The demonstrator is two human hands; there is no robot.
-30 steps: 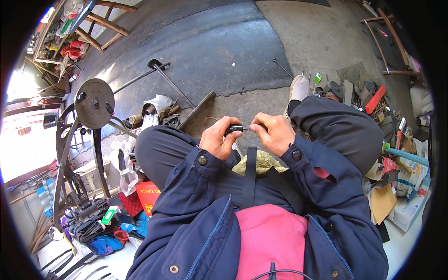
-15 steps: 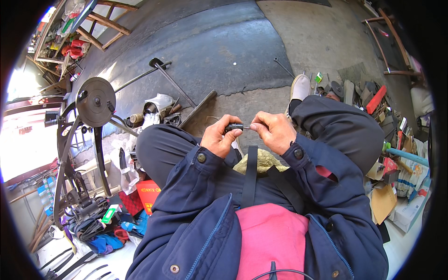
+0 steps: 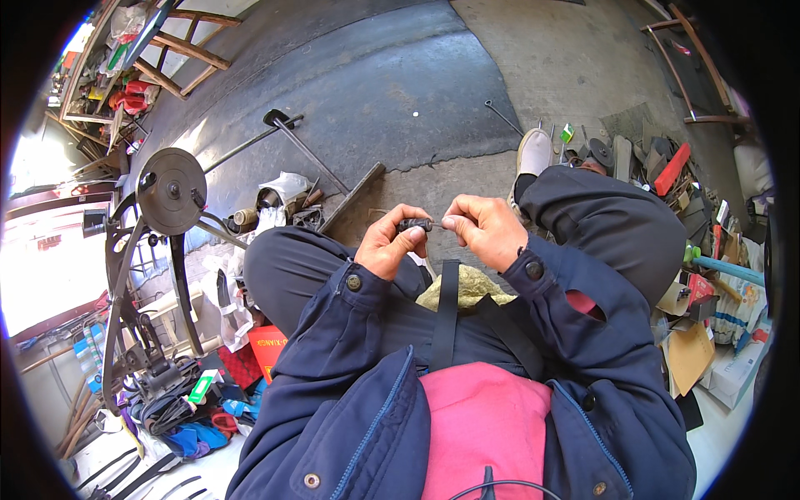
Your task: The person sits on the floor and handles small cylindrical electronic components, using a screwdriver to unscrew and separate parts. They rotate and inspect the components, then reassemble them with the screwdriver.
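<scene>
Above my lap, my left hand (image 3: pixel 383 248) is closed around a short black cylinder (image 3: pixel 415 224), gripped between thumb and fingers. The cylinder lies sideways and its surface looks ridged. At its right end shows a thin metal pin (image 3: pixel 437 225). My right hand (image 3: pixel 493 233) pinches the outer end of this pin between thumb and forefinger. Whether the pin is fixed in the cylinder is too small to tell. Below the hands, a yellowish cloth (image 3: pixel 467 287) lies on my lap, with dark straps (image 3: pixel 447 308) across it.
A black iron machine with a round wheel (image 3: pixel 171 191) stands at my left. Beside it lie bags and a red box (image 3: pixel 267 350). A metal stand (image 3: pixel 310 154) is on the floor ahead. Tools and scraps (image 3: pixel 642 162) are heaped at my right. A wooden stool (image 3: pixel 187 50) stands far left.
Both hands keep their grip on the cylinder and the pin. The cylinder has turned slightly in my left fingers, and my right fingers have shifted a little up and left.
</scene>
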